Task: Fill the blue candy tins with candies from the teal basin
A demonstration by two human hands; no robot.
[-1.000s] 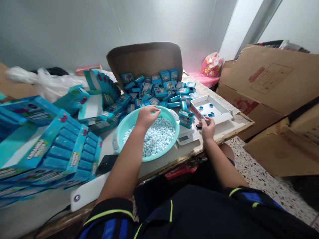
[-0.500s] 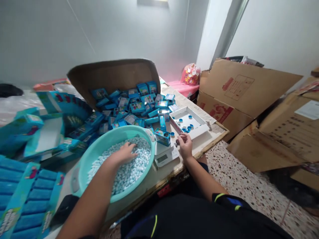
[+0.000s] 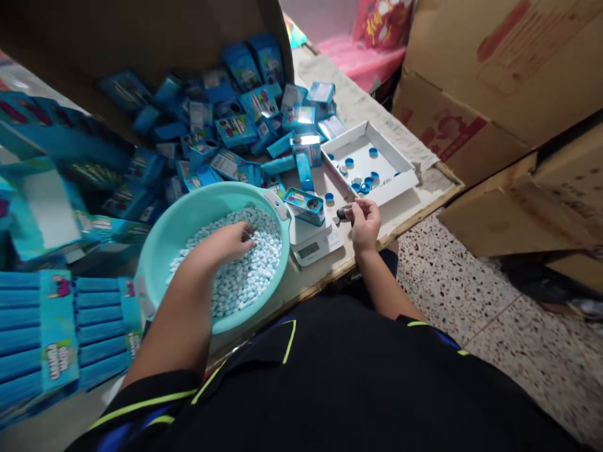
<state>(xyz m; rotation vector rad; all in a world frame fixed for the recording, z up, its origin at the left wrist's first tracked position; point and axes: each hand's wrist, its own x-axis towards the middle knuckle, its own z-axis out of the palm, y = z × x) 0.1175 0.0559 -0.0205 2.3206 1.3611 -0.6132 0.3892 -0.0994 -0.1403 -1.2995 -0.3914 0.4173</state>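
My left hand (image 3: 232, 243) is over a turquoise plastic basin (image 3: 157, 235), its fingers curled down against small pale-blue and white pellets (image 3: 245, 285). Whatever is inside those fingers is hidden. Just right of the basin, a blue printed tin (image 3: 306, 207) with an opening in its top rests on a white digital scale (image 3: 320, 247). My right hand (image 3: 366, 223) is closed beside the scale, pinching a small dark object (image 3: 345, 212) whose kind I cannot make out. A blue round cap (image 3: 328, 198) lies between the tin and a white shallow tray.
The white tray (image 3: 391, 188) holds several blue caps. Behind the basin, many blue tins (image 3: 235, 129) spill from a tipped cardboard box (image 3: 164, 37). Blue display cartons (image 3: 59, 333) stand at left. Large cardboard boxes (image 3: 475, 113) are beyond the table's right edge.
The view has tilted down and come closer. My left fingers, spread in the pellets before, are now curled. My right hand has drawn slightly away from the scale with the dark object in it.
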